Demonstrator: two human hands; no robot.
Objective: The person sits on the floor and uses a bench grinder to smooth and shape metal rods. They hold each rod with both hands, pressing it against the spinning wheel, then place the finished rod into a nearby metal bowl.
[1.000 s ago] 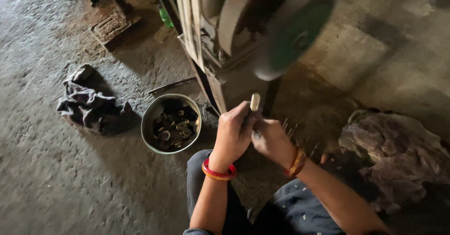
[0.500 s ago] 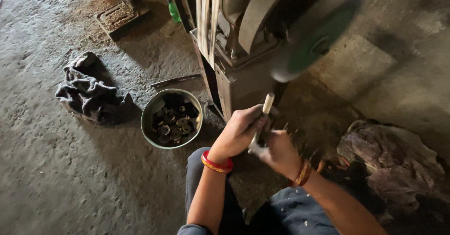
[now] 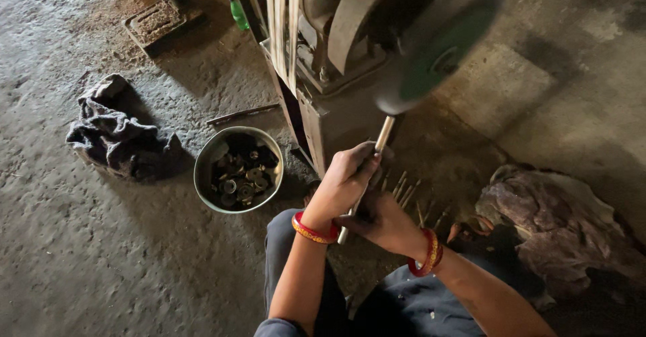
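The left hand (image 3: 346, 179) is clenched round a long pale metal rod (image 3: 367, 172), and the right hand (image 3: 383, 221) grips the same rod lower down, just beneath the left. The rod's top end points up to the rim of a blurred green grinding wheel (image 3: 437, 44) on a grey metal machine stand (image 3: 333, 118). A round metal bowl of small rusty parts (image 3: 239, 170) sits left of the hands, a crumpled dark rag (image 3: 118, 135) beyond it, and thin metal rods (image 3: 410, 196) lie on the floor beside the right hand
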